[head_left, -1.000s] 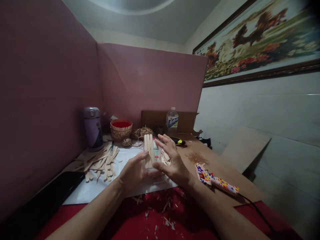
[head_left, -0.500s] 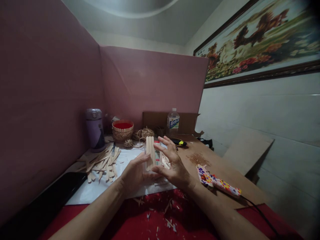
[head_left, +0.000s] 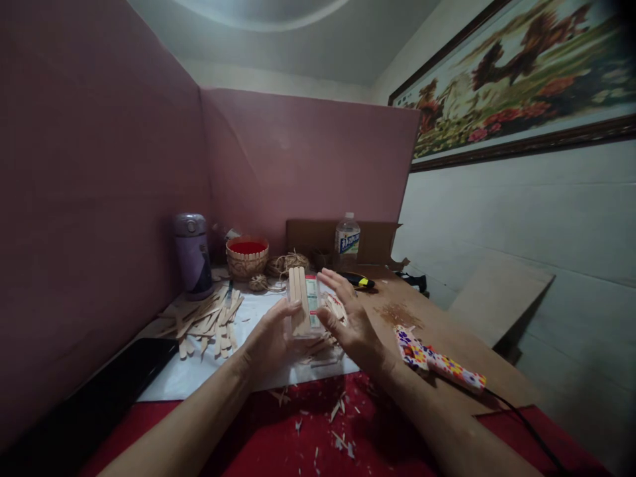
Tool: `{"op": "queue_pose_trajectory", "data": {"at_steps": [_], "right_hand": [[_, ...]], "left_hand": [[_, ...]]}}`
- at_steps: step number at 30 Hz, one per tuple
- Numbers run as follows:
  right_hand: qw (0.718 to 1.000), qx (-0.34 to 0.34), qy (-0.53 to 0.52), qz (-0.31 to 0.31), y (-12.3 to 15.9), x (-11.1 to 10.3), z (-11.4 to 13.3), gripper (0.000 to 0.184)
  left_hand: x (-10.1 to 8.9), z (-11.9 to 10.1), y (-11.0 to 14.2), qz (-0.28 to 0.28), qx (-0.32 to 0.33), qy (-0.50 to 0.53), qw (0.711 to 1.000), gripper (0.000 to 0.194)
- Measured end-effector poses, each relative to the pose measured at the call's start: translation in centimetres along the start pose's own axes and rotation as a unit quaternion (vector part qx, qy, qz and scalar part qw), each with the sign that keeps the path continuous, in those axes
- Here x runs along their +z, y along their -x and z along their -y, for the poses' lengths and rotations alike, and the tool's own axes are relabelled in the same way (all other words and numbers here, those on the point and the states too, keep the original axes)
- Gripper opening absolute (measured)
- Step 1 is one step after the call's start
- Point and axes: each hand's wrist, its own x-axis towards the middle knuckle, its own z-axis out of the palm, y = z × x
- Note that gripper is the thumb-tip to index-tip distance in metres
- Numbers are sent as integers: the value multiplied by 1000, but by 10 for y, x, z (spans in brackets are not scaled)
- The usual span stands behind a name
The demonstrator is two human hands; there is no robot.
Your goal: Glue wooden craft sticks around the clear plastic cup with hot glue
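An upright container [head_left: 307,306] with wooden sticks stuck side by side on its wall stands on white paper [head_left: 199,371] between my hands. My left hand [head_left: 271,336] cups its left side, thumb along the sticks. My right hand [head_left: 350,324] is beside its right side, fingers stretched out and spread, palm towards the container. A green and white label shows on the uncovered part. More loose sticks [head_left: 209,321] lie in a heap to the left, and a few lie behind my right hand.
A flowered glue gun [head_left: 437,361] with a black cord lies at the right on brown board. A purple flask [head_left: 191,255], a woven bowl [head_left: 247,255], twine [head_left: 285,263], a water bottle [head_left: 347,242] and a cutter [head_left: 358,281] stand behind. Wood chips litter the red cloth [head_left: 318,430]. Pink partitions close the left and back.
My right hand has drawn slightly closer to the container and lowered. The left hand keeps its hold on the container. The view has shifted a little to the left.
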Motion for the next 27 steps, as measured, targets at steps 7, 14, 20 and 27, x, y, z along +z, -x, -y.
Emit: {"op": "queue_pose_trajectory", "data": {"at_steps": [7,14,20,27], "right_hand": [[960,176,-220,12,2,16,-11,75],[950,169,-260,36,1,19,-6,79],[946,166,-274,40,3,21,-9,81],[939,170,-297,41,2,21,-8,77]], "left_hand": [[6,0,2,13,15,12,1000,46],[19,-2,6,20,28,18,999,55],[12,-3,3,-23,29,-48,998,59],[9,-1,1,-22,52,-61,997,48]]}}
